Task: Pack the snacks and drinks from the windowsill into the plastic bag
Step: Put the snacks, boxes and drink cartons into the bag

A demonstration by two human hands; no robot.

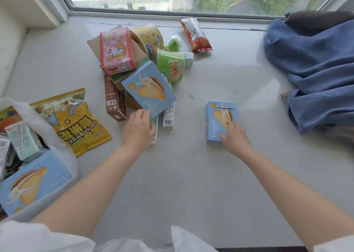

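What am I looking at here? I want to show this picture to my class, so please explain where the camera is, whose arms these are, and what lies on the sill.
There is no machine here. A person wears one camera on the head, looking down, so the two bare arms are their own.

The left hand grips a tilted blue biscuit box at the edge of the pile. The right hand rests its fingers on a second blue box lying flat and apart on the windowsill; a firm grip is not visible.

The pile holds a pink box, a brown box, green cups, and small cartons. A yellow popcorn bag lies to the left and a red packet near the glass.

The white plastic bag at the lower left already contains another blue box. Blue cloth lies on the right.
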